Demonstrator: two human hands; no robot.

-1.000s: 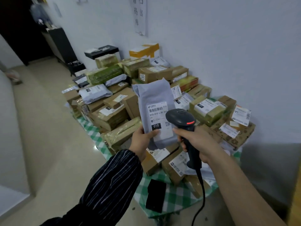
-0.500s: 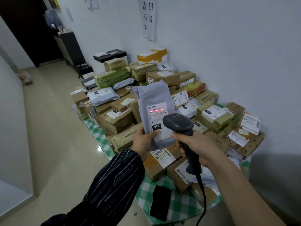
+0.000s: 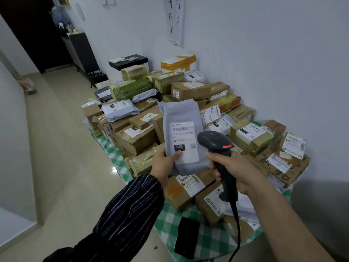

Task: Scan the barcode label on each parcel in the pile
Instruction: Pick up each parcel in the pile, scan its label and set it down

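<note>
My left hand [image 3: 164, 163] grips the lower left edge of a grey mailer bag [image 3: 181, 114], held upright above the pile, thumb on its white barcode label [image 3: 184, 140]. My right hand [image 3: 231, 170] grips the handle of a black corded barcode scanner [image 3: 214, 141], whose head points at the label from the right, close to it. A small red light glows on the scanner's head. No red beam shows on the label. The pile of parcels [image 3: 136, 137], brown boxes and grey bags with white labels, covers the table below.
The table has a green checked cloth [image 3: 209, 237] with a black phone [image 3: 187, 237] near its front edge. A white wall runs along the right with a paper sign [image 3: 173, 19]. A tiled corridor floor [image 3: 56, 148] lies to the left, with a dark cabinet [image 3: 83, 53] further back.
A red scan line lay across the label's barcode half a second ago and is gone now. The view has shifted a little; mailer and scanner stay held as before.
</note>
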